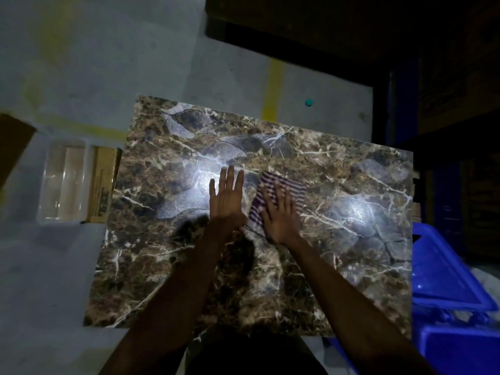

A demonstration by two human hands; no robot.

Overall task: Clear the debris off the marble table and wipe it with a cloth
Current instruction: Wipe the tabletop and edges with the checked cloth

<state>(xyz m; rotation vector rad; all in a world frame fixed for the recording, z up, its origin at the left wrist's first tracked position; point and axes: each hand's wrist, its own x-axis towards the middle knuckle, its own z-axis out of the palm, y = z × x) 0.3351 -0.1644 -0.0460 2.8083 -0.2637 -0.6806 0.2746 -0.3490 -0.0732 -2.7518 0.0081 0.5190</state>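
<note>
The brown marble table (338, 261) with white veins fills the middle of the view, lit by two bright spots. A purple-and-white striped cloth (290, 186) lies on it near the centre. My right hand (280, 215) presses flat on the cloth with its fingers spread and blurred. My left hand (227, 198) is just left of the cloth, fingers straight and held together, over the table top. No loose debris shows on the marble.
A clear plastic tray (63, 182) and a cardboard box (104, 185) sit on the floor to the table's left. Blue plastic bins (443, 282) stand at the right. A small teal cap (308, 102) lies on the floor beyond the table. Dark shelving rises behind.
</note>
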